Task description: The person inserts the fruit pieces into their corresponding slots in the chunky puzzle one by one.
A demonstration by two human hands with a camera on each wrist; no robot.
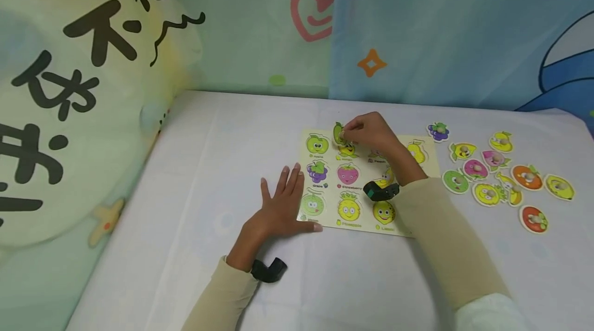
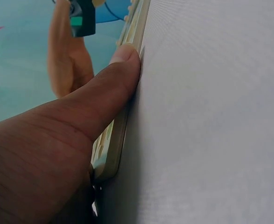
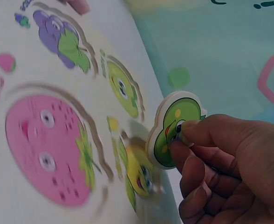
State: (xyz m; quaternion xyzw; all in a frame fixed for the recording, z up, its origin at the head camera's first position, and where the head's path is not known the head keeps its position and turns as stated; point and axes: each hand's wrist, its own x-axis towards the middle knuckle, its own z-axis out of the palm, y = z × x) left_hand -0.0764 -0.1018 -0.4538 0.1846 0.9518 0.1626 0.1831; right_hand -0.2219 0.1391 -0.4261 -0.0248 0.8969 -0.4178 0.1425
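Note:
My right hand [image 1: 371, 132] is above the far edge of a fruit puzzle board [image 1: 331, 194]. In the right wrist view its thumb and fingertips pinch a green apple-shaped puzzle piece [image 3: 179, 109] with a smiling face. That piece is tilted up on edge, over a yellow fruit picture [image 3: 139, 170]. My left hand [image 1: 278, 212] lies at the board's near left corner, fingers straight and spread. In the left wrist view, the left thumb [image 2: 99, 93] rests along the board's side edge. Apple, grape and strawberry pictures [image 1: 348, 174] show in the board's recesses.
Several loose fruit pieces lie right of the board, among them grapes [image 1: 438, 131], an orange one [image 1: 526, 177], a lemon [image 1: 559, 187] and a red one [image 1: 533, 219]. A white cloth [image 1: 209, 192] covers the table; printed curtains [image 1: 441, 37] hang behind.

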